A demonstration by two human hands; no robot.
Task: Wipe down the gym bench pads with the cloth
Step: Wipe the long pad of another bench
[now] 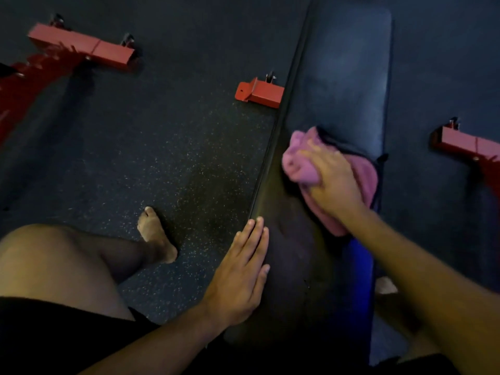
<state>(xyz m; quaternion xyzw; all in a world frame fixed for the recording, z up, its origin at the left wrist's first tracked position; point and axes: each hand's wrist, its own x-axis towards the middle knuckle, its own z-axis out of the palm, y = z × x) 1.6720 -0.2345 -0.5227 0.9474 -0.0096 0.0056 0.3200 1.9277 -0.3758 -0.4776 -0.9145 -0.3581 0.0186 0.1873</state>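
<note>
1. Pressing the pink cloth (pixel 303 169) onto the dark bench, the right hand (pixel 334 182) works at the seam where the near pad (pixel 292 266) meets the far pad (pixel 343 77).
2. Bunching the cloth into a wad, not spreading it flat, seems meant to give the palm something thick to bear down on; its loose end trails toward the right edge of the desk.
3. The right grip is closed on the cloth: fingers curl over the top of the wad and pinch folds of it, with the back of the hand uppermost.
4. The left hand (pixel 243 274) lies flat on the near pad's left edge, fingers straight and together, holding nothing. That placing looks like a brace, steadying the body and the desk while the other arm reaches forward.
5. The person stands at the bench's left side, one bare foot (pixel 157 236) on the speckled rubber floor (pixel 162 158), which suits a long reach along the pads.
6. Red frame feet (pixel 259 93) stick out from under the bench on both sides, well apart from either hand.
7. Judging by the cloth's position, the far pad beyond it likely awaits wiping.
</note>
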